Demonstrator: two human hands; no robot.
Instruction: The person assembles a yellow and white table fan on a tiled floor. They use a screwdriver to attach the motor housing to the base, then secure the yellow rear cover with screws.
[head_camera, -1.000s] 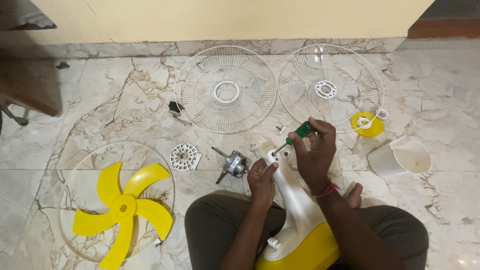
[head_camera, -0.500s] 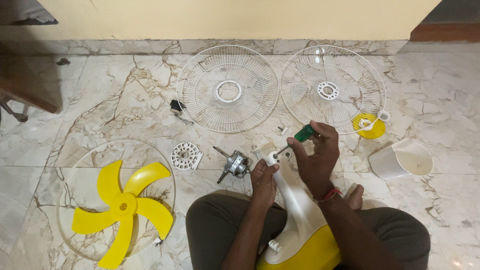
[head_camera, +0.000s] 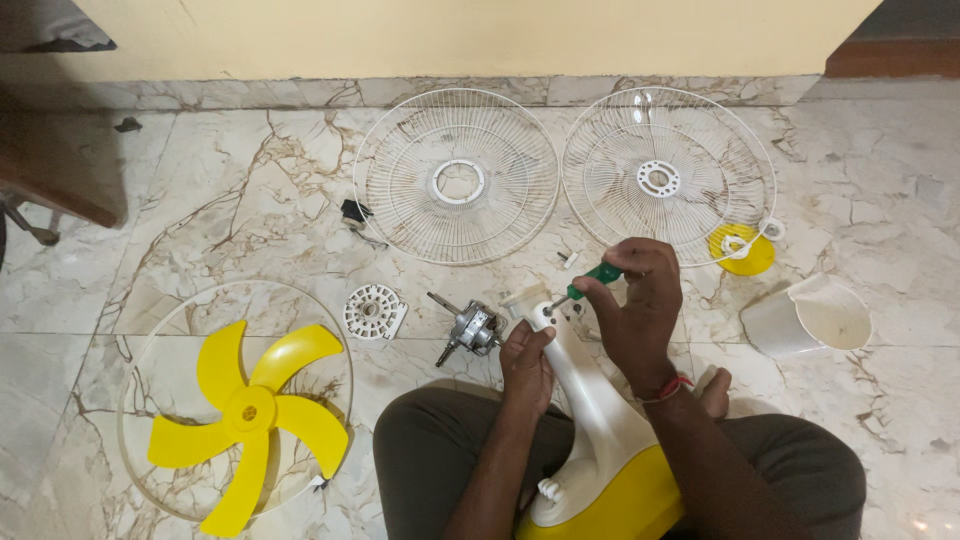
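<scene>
Fan parts spread over marble floor, hands busy at the stand

Marble floor with brown veins carries everything, and a yellow wall runs along its far edge. Two white wire fan guards lie side by side near that wall: the left guard and the right guard. At the near left, a yellow fan blade with five vanes lies inside a clear ring. The fan stand, white above and yellow at its base, rests tilted across the seated person's lap, its top end pointing away from the person. A white cup-shaped cover lies on its side at the right. The right hand has its fingers closed around a green-handled screwdriver, whose tip meets the top of the stand. The left hand wraps its fingers around the stand's neck just below that spot. A metal motor lies just left of the stand's top. A white round slotted plate lies left of the motor. A yellow disc touches the right guard's lower edge.
</scene>
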